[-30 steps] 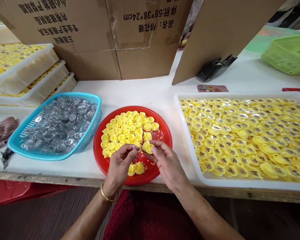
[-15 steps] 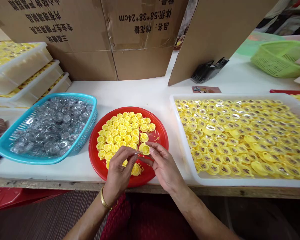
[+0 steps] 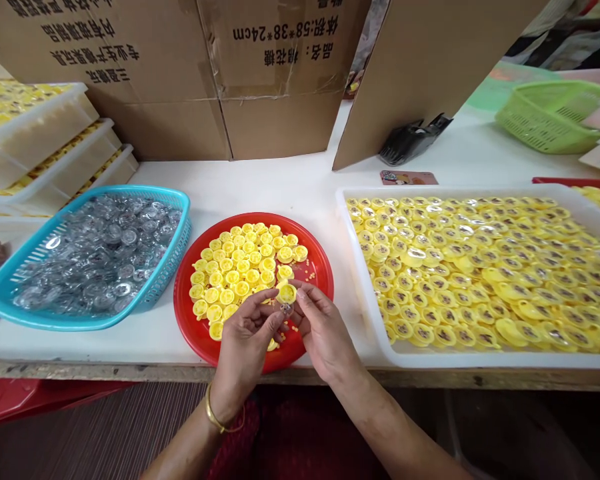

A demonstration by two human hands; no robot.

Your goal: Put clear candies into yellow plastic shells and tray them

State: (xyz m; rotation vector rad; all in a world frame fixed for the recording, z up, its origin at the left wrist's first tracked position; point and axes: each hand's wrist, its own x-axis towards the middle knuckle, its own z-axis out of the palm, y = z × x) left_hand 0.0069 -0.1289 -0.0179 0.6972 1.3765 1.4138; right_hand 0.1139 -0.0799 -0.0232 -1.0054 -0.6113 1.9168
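One yellow cup pinched in my right hand; left hand beside clear piece below, hold unclear. Likely fitting; next wants careful aligning.

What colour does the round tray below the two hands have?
Red; the round tray shows best in the head view.

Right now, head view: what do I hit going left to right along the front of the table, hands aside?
Blue basket of clear, shiny pieces → red plate with yellow cups → large white tray of yellow pieces with dark centres.
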